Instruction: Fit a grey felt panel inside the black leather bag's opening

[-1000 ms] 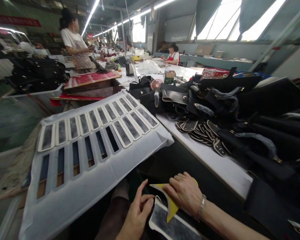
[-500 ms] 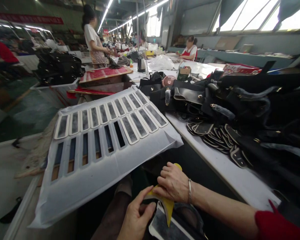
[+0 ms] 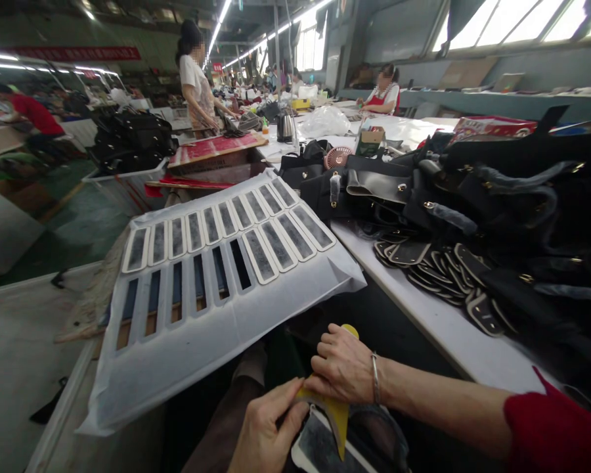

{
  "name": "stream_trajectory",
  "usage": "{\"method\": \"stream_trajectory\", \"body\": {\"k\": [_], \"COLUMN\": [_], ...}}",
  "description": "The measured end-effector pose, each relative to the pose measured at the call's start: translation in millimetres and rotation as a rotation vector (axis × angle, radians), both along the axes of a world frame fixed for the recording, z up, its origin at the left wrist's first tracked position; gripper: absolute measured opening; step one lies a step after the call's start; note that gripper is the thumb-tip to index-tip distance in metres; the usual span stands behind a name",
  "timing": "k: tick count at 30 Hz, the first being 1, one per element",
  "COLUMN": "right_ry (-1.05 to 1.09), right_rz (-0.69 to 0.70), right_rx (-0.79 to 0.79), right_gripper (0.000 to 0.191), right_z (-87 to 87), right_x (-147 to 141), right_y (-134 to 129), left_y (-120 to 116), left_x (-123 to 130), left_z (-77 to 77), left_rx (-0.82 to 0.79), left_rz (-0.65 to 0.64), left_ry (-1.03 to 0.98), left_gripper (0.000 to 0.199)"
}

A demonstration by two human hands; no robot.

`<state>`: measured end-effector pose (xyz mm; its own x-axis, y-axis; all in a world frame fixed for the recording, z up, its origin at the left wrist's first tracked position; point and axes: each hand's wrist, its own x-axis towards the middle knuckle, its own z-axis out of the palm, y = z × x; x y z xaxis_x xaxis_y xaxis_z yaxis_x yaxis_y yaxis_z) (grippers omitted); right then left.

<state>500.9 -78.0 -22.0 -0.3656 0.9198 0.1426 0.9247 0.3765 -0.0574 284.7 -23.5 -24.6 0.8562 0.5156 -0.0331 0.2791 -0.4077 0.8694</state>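
My right hand (image 3: 339, 364) is closed round a yellow scraper-like tool (image 3: 339, 420); its rounded handle end shows above my fist. The tool's flared edge lies across a dark panel with a pale border (image 3: 320, 443), low in view. My left hand (image 3: 270, 420) has its thumb and fingers bent together at the panel's upper left corner, against the tool's edge. Whether it pinches the tool, the panel or material beneath cannot be made out. Beside the panel, a clear-wrapped dark piece (image 3: 381, 430) is partly hidden by my right wrist.
A white sheet (image 3: 177, 378) on the left carries several bordered dark panels (image 3: 259, 256) and some open slots. To the right, black bags (image 3: 512, 197) and a heap of bordered pieces (image 3: 438, 272) cover a white table (image 3: 438, 328). Co-workers (image 3: 194, 85) are farther back.
The view has swung slightly left, so the surroundings sit farther right. The tool's flared edge is slightly lower over the panel. Both hands stay close together.
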Motion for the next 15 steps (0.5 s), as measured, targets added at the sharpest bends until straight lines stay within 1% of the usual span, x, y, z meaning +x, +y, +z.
{"method": "stream_trajectory", "body": {"k": [5,8,9,11,13,15], "right_ry": [-0.003,-0.005,-0.006,-0.003,-0.001,-0.009], "right_rz": [-0.02,-0.033,-0.039,-0.058,-0.086,-0.096], "right_rx": [-0.038,-0.06,-0.061,-0.063,-0.061,-0.033], "right_gripper": [0.05,0.046,0.044,0.039,0.034,0.032], "right_z": [-1.1,-0.2,0.1,-0.7,-4.6,-11.6], "right_x": [1,-1,-2,-4,-7,-8], "right_y": [-7,-13,-17,-24,-30,-35], "left_y": [3,3,4,4,8,14], "left_x": [-1,1,2,5,9,14], "left_z": [-2.5,-3.6,-5.4,-11.5,-18.1,-19.5], "left_rx": [0.329,0.442,0.452,0.402,0.316,0.253], "left_rz": [-0.044,-0.1,-0.141,-0.215,-0.262,-0.292], "left_ry": [-0.07,-0.117,-0.131,-0.15,-0.149,-0.127], "left_gripper": [0.036,0.032,0.033,0.039,0.055,0.066]}}
